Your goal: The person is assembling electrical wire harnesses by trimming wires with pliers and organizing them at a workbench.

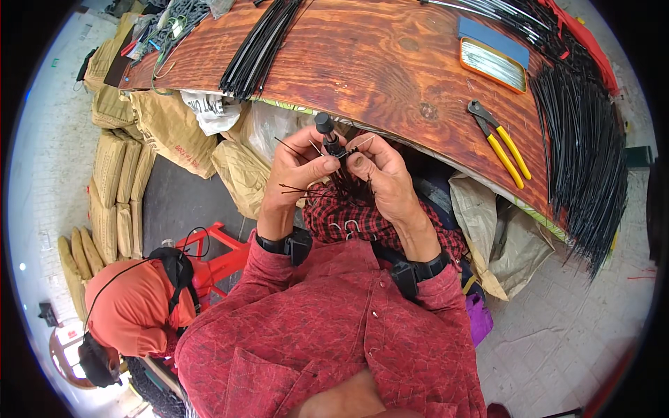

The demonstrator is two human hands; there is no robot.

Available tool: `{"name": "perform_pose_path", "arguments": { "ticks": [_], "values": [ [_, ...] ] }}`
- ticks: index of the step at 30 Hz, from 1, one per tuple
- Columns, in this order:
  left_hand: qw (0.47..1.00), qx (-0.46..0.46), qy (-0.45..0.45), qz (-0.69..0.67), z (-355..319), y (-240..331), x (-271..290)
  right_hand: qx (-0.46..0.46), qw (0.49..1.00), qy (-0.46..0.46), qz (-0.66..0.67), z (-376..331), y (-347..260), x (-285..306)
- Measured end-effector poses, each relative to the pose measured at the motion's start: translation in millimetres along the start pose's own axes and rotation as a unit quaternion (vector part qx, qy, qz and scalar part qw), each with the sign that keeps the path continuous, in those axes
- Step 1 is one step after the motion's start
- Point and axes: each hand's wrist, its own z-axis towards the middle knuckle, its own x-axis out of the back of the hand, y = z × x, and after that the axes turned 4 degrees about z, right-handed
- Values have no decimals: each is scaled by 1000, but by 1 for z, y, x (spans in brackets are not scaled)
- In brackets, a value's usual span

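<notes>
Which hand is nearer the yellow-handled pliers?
Right. The right hand is left of the yellow-handled pliers, slightly lower in view; the left hand is farther left.

Knobbed part is black; table, 12 o'clock, grained reddish-brown; plier handles, 2 o'clock, yellow; shirt, 6 o'clock, mottled red.

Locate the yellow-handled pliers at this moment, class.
In the head view, the yellow-handled pliers lie on the right part of the wooden table, below the orange-rimmed tin and left of the long black strands.
</notes>
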Motion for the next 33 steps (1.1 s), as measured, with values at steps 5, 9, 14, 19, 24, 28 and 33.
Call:
{"name": "perform_pose_path", "arguments": {
  "ticks": [5, 9, 14, 19, 24, 28, 33],
  "values": [
    [1000, -6, -4, 8, 0, -2, 1, 5, 1000, -7, 23, 0, 5, 3],
    [999, -31, -5, 13, 0, 1, -3, 5, 1000, -22, 21, 1, 3, 3],
    [999, -42, 13, -5, -1, 2, 2, 8, 1000, -17, -3, 1, 3, 0],
    [993, -38, 59, -92, -2, 1, -3, 16, 1000, 10, -21, -1, 3, -12],
    [994, -40, 68, -78, 1, 8, -7, 25, 998, 19, -51, -1, 2, -14],
    [996, -35, 71, -49, -1, 11, -10, 38, 998, 12, -46, -1, 6, -10],
    [996, -34, 76, -30, -1, 13, -10, 31, 999, 13, -32, -1, 8, -9]
  ]
}}
